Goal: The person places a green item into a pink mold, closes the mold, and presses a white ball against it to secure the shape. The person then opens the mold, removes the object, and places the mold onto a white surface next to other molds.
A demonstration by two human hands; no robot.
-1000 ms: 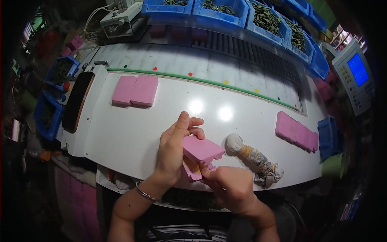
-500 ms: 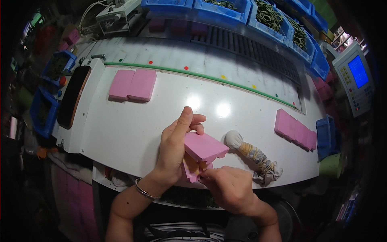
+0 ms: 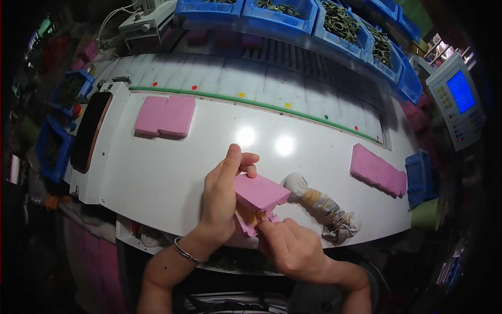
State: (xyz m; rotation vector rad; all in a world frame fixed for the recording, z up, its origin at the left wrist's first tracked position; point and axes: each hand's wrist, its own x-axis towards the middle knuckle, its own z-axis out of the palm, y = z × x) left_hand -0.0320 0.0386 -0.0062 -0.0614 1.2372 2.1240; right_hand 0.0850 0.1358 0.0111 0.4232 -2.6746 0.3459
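Observation:
A small pink box (image 3: 261, 192) is held above the front of the white table, its near end open with flaps sticking out. My left hand (image 3: 221, 194) grips it from the left, thumb pointing up and fingers behind the box. Something yellowish shows inside the opening. At that opening, the fingers of my right hand (image 3: 293, 246) are pinched together by the lower flap; whatever they hold is hidden. Just right of the box lies a grey cloth bundle (image 3: 325, 204) with a round end, wound with tan bands.
Two pink boxes (image 3: 165, 116) lie at the table's far left, a pink row (image 3: 377, 170) at the right. Blue bins (image 3: 340, 26) of greenish rings hang beyond a green-edged white panel (image 3: 219, 73). A phone-like dark slab (image 3: 91, 132) stands left; a control panel (image 3: 458, 99) right.
The whole view has shifted slightly. My right fingers have stayed pinched at the box's opening, and my left hand keeps its hold.

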